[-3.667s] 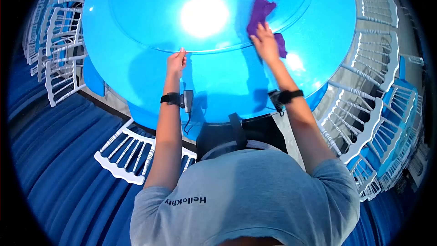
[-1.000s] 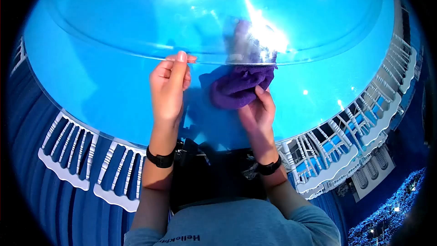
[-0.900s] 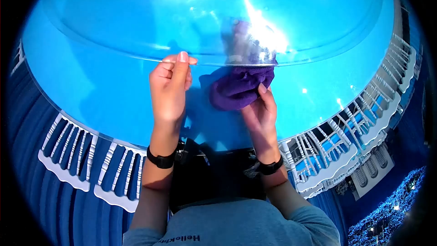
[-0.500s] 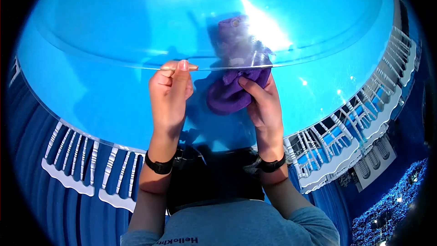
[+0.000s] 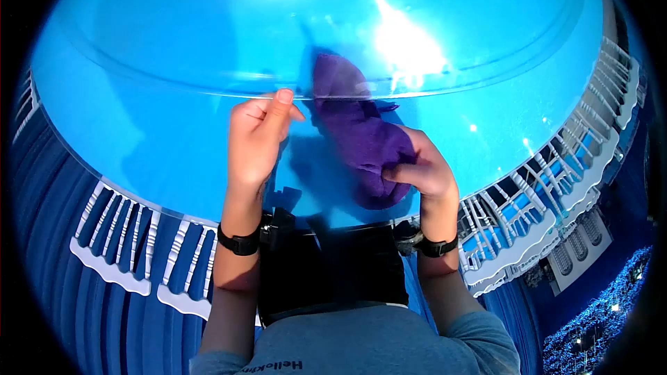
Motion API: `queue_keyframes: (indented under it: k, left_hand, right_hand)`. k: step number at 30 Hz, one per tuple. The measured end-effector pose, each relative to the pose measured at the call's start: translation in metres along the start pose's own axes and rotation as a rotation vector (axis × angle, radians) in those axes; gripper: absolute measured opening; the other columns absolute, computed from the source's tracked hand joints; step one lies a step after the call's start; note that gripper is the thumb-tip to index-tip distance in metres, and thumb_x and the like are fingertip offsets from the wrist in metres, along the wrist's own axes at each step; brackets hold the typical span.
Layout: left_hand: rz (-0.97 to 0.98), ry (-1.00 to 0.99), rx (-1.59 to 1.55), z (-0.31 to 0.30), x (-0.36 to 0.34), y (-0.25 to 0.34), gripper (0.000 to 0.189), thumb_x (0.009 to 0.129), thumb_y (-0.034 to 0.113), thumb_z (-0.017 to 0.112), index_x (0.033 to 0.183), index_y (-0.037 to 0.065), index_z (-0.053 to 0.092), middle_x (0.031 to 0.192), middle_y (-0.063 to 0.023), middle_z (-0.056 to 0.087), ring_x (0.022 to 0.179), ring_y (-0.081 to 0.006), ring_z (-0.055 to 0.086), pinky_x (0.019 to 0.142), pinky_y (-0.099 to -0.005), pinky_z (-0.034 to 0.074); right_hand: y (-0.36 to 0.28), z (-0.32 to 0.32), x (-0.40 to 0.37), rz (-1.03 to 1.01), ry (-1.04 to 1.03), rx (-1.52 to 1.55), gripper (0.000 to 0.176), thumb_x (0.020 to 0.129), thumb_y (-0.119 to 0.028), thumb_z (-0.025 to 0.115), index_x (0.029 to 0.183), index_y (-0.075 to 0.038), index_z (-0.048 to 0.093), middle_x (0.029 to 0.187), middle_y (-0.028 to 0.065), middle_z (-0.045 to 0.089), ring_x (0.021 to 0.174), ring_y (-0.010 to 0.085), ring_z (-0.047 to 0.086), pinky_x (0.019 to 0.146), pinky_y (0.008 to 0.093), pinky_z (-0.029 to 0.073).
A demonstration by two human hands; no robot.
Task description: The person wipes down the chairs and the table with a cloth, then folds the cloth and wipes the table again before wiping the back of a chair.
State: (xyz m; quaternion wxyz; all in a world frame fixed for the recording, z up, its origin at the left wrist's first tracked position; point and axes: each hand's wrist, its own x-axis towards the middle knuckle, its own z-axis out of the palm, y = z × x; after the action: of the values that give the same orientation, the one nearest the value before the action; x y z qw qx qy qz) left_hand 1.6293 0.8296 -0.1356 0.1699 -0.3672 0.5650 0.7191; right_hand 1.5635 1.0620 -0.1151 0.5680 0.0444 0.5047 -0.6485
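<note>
Our left hand (image 5: pixel 260 132) curls, thumb at the disc's edge (image 5: pixel 215 94), grip unclear; our right hand (image 5: pixel 429 167), angled inward, grasps the cloth (image 5: pixel 367 142).

Right hand (image 5: pixel 429 170) gripping a purple cloth (image 5: pixel 365 142), centre frame.
Left hand (image 5: pixel 258 125), left of centre, meets the rim of the glass (image 5: pixel 201 35) above a blue table (image 5: pixel 156 142); white chairs (image 5: pixel 111 274) line lower left and right.

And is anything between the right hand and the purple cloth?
Nothing visible: the right hand grips the purple cloth directly. Only the cloth's far end appears to lie beneath the clear disc.
</note>
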Motion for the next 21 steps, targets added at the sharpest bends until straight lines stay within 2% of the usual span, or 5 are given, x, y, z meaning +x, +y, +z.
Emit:
queue_keyframes:
  k: [3, 9, 14, 17, 21]
  left_hand:
    - [0.126, -0.047, 0.213, 0.007, -0.006, -0.004, 0.048, 0.095, 0.031, 0.039, 0.063, 0.002, 0.059, 0.051, 0.0013, 0.043, 0.046, -0.0039, 0.033, 0.043, -0.0201, 0.025]
    - [0.085, -0.459, 0.077, 0.009, -0.041, -0.032, 0.040, 0.096, 0.028, 0.030, 0.093, -0.004, 0.054, 0.071, -0.0069, 0.054, 0.067, -0.0167, 0.049, 0.064, -0.0304, 0.041]
    - [-0.063, -0.604, -0.139, -0.029, -0.063, -0.021, 0.075, 0.089, 0.059, 0.012, 0.130, 0.001, 0.036, 0.124, -0.0100, 0.045, 0.115, -0.0186, 0.040, 0.102, -0.0335, 0.028]
    - [0.057, -0.592, -0.254, -0.053, -0.079, -0.012, 0.074, 0.088, 0.060, 0.019, 0.131, 0.001, 0.035, 0.126, -0.0094, 0.044, 0.117, -0.0185, 0.038, 0.103, -0.0341, 0.026]
    - [0.256, -0.593, 0.215, -0.082, -0.092, 0.036, 0.032, 0.091, 0.027, 0.049, 0.106, 0.000, 0.058, 0.098, -0.0042, 0.060, 0.091, -0.0108, 0.051, 0.082, -0.0278, 0.041]
  right_hand:
    - [0.004, 0.003, -0.011, -0.127, 0.060, -0.087, 0.042, 0.061, -0.001, 0.064, 0.101, 0.003, 0.057, 0.093, 0.0060, 0.060, 0.082, 0.0131, 0.054, 0.076, 0.0257, 0.042]
    - [0.002, 0.039, -0.002, -0.462, -0.045, -0.167, 0.037, 0.063, -0.004, 0.072, 0.097, 0.004, 0.059, 0.094, 0.0099, 0.061, 0.085, 0.0161, 0.055, 0.077, 0.0267, 0.042]
    - [-0.021, 0.104, -0.013, -0.295, 0.039, -0.218, 0.028, 0.075, -0.005, 0.066, 0.101, 0.003, 0.059, 0.091, 0.0067, 0.060, 0.082, 0.0129, 0.053, 0.074, 0.0261, 0.042]
    - [-0.026, 0.126, -0.020, -0.261, 0.110, -0.328, 0.030, 0.080, -0.010, 0.064, 0.107, 0.001, 0.057, 0.084, 0.0039, 0.058, 0.078, 0.0111, 0.051, 0.071, 0.0239, 0.042]
    - [-0.018, 0.157, -0.014, -0.372, 0.247, -0.444, 0.038, 0.083, -0.015, 0.061, 0.116, -0.001, 0.048, 0.080, 0.0036, 0.059, 0.066, 0.0093, 0.054, 0.059, 0.0232, 0.045]
